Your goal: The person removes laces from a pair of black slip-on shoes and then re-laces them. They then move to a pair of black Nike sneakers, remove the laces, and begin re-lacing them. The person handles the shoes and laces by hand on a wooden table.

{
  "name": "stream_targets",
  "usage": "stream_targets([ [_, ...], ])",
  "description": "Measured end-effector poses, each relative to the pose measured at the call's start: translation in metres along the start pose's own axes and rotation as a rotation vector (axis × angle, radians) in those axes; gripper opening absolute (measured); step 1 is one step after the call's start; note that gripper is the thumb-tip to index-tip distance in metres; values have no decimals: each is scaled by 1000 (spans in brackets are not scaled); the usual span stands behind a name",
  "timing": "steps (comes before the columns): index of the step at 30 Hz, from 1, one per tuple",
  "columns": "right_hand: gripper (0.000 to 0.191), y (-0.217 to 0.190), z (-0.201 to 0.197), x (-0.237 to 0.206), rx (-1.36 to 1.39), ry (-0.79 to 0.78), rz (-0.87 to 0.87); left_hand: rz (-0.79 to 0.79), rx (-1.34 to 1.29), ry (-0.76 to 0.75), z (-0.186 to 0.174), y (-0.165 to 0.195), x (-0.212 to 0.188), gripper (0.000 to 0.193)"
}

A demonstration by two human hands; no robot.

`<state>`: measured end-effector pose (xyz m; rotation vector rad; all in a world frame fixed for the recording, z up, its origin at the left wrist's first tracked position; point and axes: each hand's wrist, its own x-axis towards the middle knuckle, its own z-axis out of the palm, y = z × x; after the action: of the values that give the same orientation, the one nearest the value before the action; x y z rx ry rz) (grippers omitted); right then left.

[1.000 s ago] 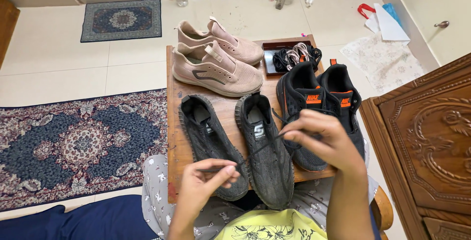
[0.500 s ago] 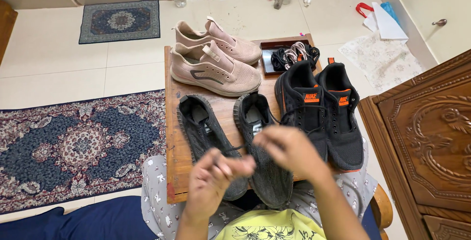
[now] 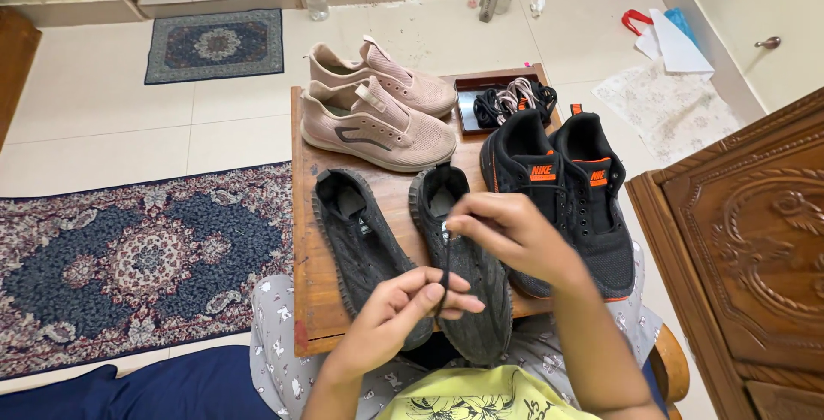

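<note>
On a low wooden table (image 3: 302,240) set on a tiled floor, a seated person is working a black shoelace (image 3: 445,267) between both hands above a pair of dark grey knit slip-on style sneakers. Seen from the head camera, the right hand (image 3: 515,235) is pinching the lace's upper end, with its pale tip showing, just over the opening of the right-hand grey sneaker (image 3: 463,274). The left hand (image 3: 403,308) is closing thumb and fingers on the lower stretch of the same lace, so that it is running taut and nearly upright between the two grips. The lace is hanging clear of the shoe; whether any of it is yet threaded through eyelets cannot be told, and the lacing looks, by this view, barely begun. The left-hand grey sneaker (image 3: 365,244) is lying untouched beside it, with no lace visible. Behind them a pink pair of sneakers (image 3: 386,115) is sitting side by side, and a black pair with orange trim (image 3: 566,188) is standing to the right, laces in place. A small dark tray (image 3: 468,107) at the table's far edge is holding spare coiled laces (image 3: 513,98). A patterned rug (image 3: 129,257) is lying to the left, a carved wooden cabinet (image 3: 747,240) to the right.
</note>
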<state>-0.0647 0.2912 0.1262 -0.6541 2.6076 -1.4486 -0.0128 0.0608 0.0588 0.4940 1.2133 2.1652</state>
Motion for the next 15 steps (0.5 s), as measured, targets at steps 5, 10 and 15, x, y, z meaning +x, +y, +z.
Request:
stream_targets([
  [5, 23, 16, 54, -10, 355, -35, 64, 183, -195, 187, -1, 1, 2, 43],
  [10, 20, -11, 58, -48, -73, -292, 77, 330, -80, 412, 17, 9, 13, 42],
  [15, 20, -32, 15, -41, -202, -300, -60, -357, 677, 279, 32, 27, 12, 39],
])
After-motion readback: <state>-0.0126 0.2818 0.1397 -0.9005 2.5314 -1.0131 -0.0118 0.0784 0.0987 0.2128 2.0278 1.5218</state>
